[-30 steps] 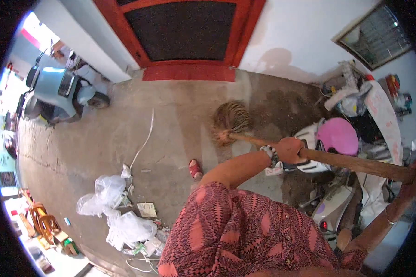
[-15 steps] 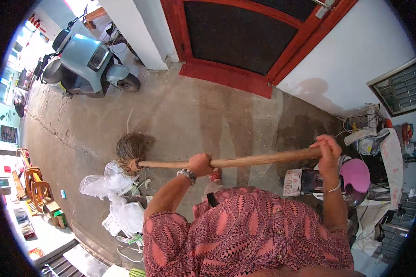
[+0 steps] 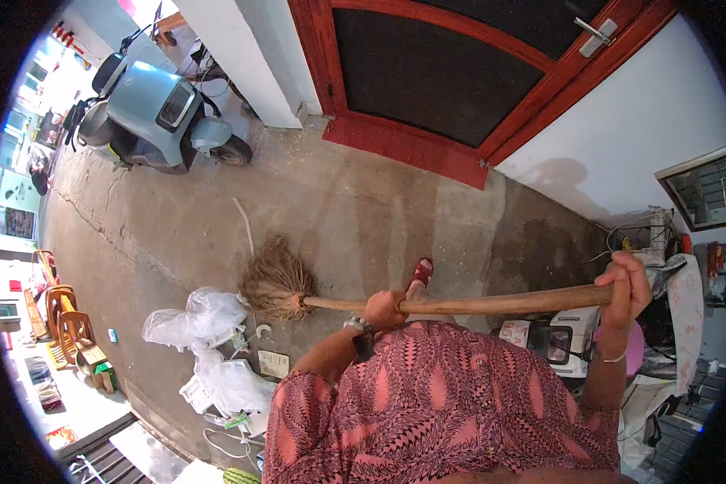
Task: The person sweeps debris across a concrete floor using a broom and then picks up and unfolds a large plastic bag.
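A long wooden-handled mop [image 3: 492,303] lies across the view in front of my body. Its shaggy brown head [image 3: 276,281] is at the left, over the concrete floor beside white plastic bags. My left hand [image 3: 385,308] is closed round the handle near the head. Up at the far right end, my right hand [image 3: 631,282] grips the handle's tip. A thin pale stick or strip [image 3: 244,222] lies on the floor just beyond the mop head.
A light blue scooter [image 3: 149,105] stands at the far left. Ahead is a red-framed door [image 3: 427,81] with a red sill. White plastic bags [image 3: 210,315] sit at the left; wooden chairs [image 3: 74,331] stand farther left. Another vehicle [image 3: 573,343] is close on my right.
The mop has shifted to the right with both hands on it, its head moving away from the white bags. My red-sandalled foot now shows farther forward.
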Demonstrator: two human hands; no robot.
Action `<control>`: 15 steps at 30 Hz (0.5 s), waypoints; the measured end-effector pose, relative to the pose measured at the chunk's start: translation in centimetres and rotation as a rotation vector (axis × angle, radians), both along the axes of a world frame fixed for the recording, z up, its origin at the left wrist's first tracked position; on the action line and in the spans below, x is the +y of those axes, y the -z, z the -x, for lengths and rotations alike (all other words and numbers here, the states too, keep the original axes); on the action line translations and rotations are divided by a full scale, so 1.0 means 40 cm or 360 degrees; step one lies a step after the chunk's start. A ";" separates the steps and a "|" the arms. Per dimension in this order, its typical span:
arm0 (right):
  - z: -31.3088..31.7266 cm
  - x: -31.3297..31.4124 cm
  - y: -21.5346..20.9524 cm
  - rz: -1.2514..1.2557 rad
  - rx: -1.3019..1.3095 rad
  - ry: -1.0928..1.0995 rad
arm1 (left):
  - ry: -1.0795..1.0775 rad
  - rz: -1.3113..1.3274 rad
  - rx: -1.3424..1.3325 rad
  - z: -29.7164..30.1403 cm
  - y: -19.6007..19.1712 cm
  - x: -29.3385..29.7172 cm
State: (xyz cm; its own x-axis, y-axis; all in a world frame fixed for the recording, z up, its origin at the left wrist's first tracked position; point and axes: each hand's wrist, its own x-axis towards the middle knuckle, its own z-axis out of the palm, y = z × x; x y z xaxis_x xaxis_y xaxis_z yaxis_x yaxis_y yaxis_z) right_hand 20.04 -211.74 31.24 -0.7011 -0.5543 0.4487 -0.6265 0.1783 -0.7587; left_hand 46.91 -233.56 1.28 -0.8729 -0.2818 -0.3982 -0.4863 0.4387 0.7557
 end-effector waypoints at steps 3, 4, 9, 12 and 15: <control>0.096 -0.016 0.054 -0.0059 0.0071 -0.0074 | -0.0008 0.0041 -0.0034 0.063 0.039 -0.006; 0.134 -0.023 0.058 -0.0097 0.0030 -0.0062 | 0.0032 0.0027 -0.0074 0.100 0.035 -0.014; 0.439 -0.015 0.050 0.0088 -0.0158 -0.0027 | 0.0128 0.0092 -0.0061 0.324 -0.030 -0.056; 0.671 0.074 -0.037 0.0102 -0.0165 0.0159 | 0.0200 0.0123 0.0163 0.502 -0.124 -0.083; 0.855 0.166 -0.141 0.0072 0.0016 0.0212 | 0.0213 0.0142 0.0408 0.650 -0.246 -0.142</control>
